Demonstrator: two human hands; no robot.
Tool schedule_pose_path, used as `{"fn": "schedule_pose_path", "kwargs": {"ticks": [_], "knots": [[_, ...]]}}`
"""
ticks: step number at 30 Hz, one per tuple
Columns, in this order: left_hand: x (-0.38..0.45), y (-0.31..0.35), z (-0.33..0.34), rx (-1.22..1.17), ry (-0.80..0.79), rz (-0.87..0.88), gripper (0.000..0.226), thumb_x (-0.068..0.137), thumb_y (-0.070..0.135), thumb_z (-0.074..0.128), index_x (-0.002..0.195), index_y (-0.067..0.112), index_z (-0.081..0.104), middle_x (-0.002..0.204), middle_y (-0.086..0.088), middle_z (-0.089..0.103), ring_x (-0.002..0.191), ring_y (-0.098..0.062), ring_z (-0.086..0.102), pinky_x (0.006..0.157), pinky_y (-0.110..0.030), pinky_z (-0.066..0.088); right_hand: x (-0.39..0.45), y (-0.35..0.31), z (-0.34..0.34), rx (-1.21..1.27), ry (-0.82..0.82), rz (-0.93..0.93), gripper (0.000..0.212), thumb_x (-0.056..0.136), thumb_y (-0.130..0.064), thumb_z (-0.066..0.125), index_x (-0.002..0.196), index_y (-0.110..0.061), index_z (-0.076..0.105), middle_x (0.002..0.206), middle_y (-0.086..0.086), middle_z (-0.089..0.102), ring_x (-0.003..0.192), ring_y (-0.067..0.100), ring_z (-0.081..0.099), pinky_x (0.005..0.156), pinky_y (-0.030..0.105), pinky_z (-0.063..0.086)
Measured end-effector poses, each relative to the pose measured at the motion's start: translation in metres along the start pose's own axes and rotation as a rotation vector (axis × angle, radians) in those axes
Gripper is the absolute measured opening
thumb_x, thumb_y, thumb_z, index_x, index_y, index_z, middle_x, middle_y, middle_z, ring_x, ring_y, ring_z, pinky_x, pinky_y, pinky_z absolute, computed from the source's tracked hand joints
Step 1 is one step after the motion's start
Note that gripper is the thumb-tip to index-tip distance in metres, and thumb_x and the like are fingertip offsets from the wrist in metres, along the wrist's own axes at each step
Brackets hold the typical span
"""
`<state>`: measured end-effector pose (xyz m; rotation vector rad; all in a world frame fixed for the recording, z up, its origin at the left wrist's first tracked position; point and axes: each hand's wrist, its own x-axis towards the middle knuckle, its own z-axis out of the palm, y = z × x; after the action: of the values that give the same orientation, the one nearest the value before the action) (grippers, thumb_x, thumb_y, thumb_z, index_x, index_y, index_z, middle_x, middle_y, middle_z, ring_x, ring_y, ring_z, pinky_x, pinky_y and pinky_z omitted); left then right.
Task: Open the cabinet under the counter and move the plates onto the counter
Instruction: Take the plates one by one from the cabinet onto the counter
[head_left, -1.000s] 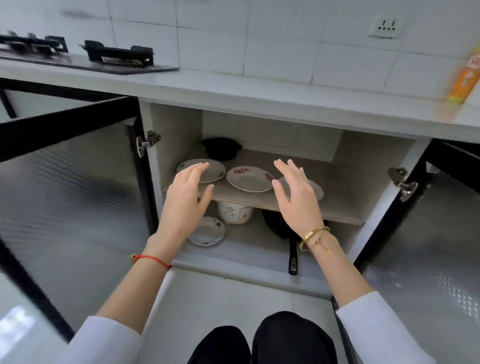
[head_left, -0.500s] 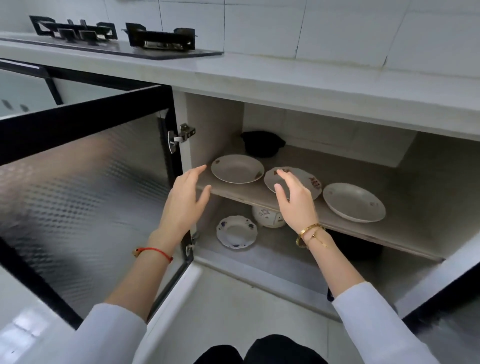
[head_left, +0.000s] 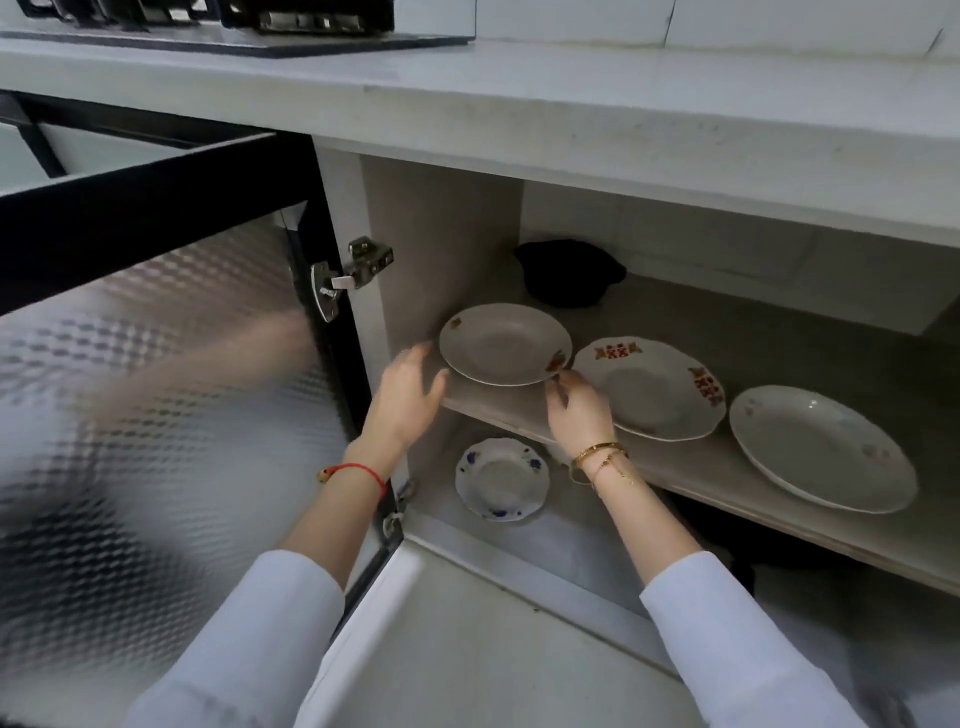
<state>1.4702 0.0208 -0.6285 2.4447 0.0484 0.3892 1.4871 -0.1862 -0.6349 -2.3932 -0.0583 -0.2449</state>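
Plates (head_left: 505, 344), three on shelf (head_left: 691, 467), one below, two hands (head_left: 408, 400) open

Bright counter, shadowed cabinet, blurred door glare

Stove (head_left: 249, 23) cropped; lower pan (head_left: 737, 551) perhaps hidden

The cabinet door (head_left: 156, 364) stands open. Three plates lie in a row on the upper shelf (head_left: 675, 467). The left hand (head_left: 405, 400) and right hand (head_left: 579, 410), both spread, flank the leftmost plate (head_left: 504, 343) at the shelf's left front edge.
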Motion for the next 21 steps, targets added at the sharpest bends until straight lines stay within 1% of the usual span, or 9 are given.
{"fn": "schedule_pose_path", "kwargs": {"ticks": [2,5,7,11,13,15,18,21], "knots": [[0.019,-0.004,0.009,-0.017,-0.034,-0.038,0.044,0.097,0.020,0.054,0.135,-0.001,0.049,0.131,-0.021,0.057,0.124,-0.035,0.053,0.103,-0.037,0.039,0.016,0.005,0.011,-0.005,-0.018,0.046,0.029,0.097,-0.019,0.040,0.101,0.003,0.059,0.101,0.023,0.066,0.092,0.038,0.062,0.072,0.031,0.041],[0.043,-0.010,0.021,-0.036,-0.079,-0.082,0.038,0.095,0.016,0.054,0.131,0.001,0.055,0.126,-0.021,0.062,0.117,-0.035,0.058,0.097,-0.034,0.041,0.031,0.010,0.021,-0.012,-0.013,0.105,0.033,0.099,-0.018,0.036,0.096,0.004,0.061,0.097,0.024,0.066,0.090,0.038,0.062,0.068,0.029,0.037],[0.055,-0.014,0.029,-0.060,-0.102,-0.127,0.038,0.096,0.016,0.054,0.130,0.000,0.055,0.125,-0.022,0.063,0.115,-0.035,0.059,0.095,-0.034,0.043,0.038,0.014,0.027,0.008,-0.009,0.132,0.035,0.099,-0.019,0.036,0.094,0.004,0.061,0.096,0.025,0.066,0.089,0.038,0.062,0.070,0.031,0.040],[0.072,-0.020,0.042,-0.110,-0.127,-0.203,0.040,0.097,0.020,0.052,0.134,0.003,0.052,0.128,-0.020,0.060,0.118,-0.036,0.056,0.095,-0.035,0.043,0.049,0.022,0.040,0.029,0.031,0.176,0.036,0.098,-0.023,0.040,0.087,0.004,0.061,0.091,0.025,0.067,0.086,0.039,0.063,0.071,0.035,0.045],[0.078,-0.023,0.047,-0.110,-0.145,-0.225,0.039,0.097,0.020,0.052,0.132,0.003,0.053,0.126,-0.021,0.061,0.117,-0.037,0.056,0.094,-0.036,0.043,0.053,0.023,0.044,0.057,0.053,0.198,0.034,0.097,-0.023,0.042,0.087,0.003,0.061,0.090,0.024,0.067,0.085,0.038,0.064,0.068,0.034,0.045],[0.080,-0.025,0.050,-0.136,-0.152,-0.241,0.039,0.095,0.018,0.055,0.132,0.005,0.055,0.127,-0.019,0.061,0.118,-0.036,0.057,0.096,-0.037,0.044,0.055,0.024,0.046,0.070,0.079,0.216,0.030,0.095,-0.023,0.046,0.090,0.003,0.062,0.092,0.022,0.068,0.086,0.037,0.064,0.067,0.030,0.043],[0.081,-0.026,0.052,-0.228,-0.151,-0.281,0.037,0.093,0.015,0.057,0.130,0.010,0.059,0.127,-0.013,0.064,0.119,-0.031,0.058,0.100,-0.036,0.046,0.059,0.026,0.048,0.113,0.131,0.223,0.025,0.092,-0.020,0.052,0.092,0.002,0.065,0.096,0.021,0.070,0.090,0.036,0.065,0.071,0.032,0.047],[0.079,-0.026,0.051,-0.354,-0.128,-0.341,0.034,0.089,0.010,0.061,0.123,0.008,0.063,0.123,-0.013,0.066,0.118,-0.029,0.060,0.103,-0.040,0.047,0.059,0.027,0.047,0.144,0.168,0.206,0.021,0.089,-0.016,0.057,0.088,0.002,0.067,0.092,0.020,0.071,0.087,0.035,0.066,0.067,0.024,0.042]]}}
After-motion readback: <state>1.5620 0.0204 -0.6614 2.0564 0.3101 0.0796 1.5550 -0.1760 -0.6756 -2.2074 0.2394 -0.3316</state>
